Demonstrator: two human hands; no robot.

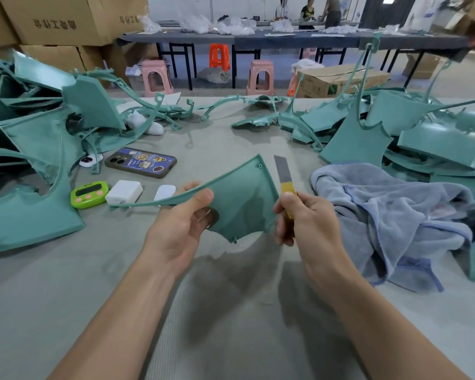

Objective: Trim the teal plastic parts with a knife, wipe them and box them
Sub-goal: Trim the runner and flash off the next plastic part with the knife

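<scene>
At far left of the grey table we log a heap of teal parts with thin runners trailing from them. Behind it stand stacked cartons printed with dark Chinese characters that we cannot read reliably.

Next come a green timer, a white charger block and a phone whose case carries cartoon stickers, lettering too small to read.

Centre: the left hand pinches the held teal part at its lower-left corner, thumb on the face and fingers curled beneath, so it hangs above the table. The right hand is wrapped round the yellow handle of the knife. The blade is extended just beside the part's right edge; we cannot tell whether steel meets plastic.

Further right lie a crumpled blue towel and a second heap of teal parts.

Step in hand, by our judgement: trimming — this piece is not yet wiped or boxed. The next move calls for the blade laid along the edge and drawn clear of the holding thumb — then the towel, near the right hand.
</scene>
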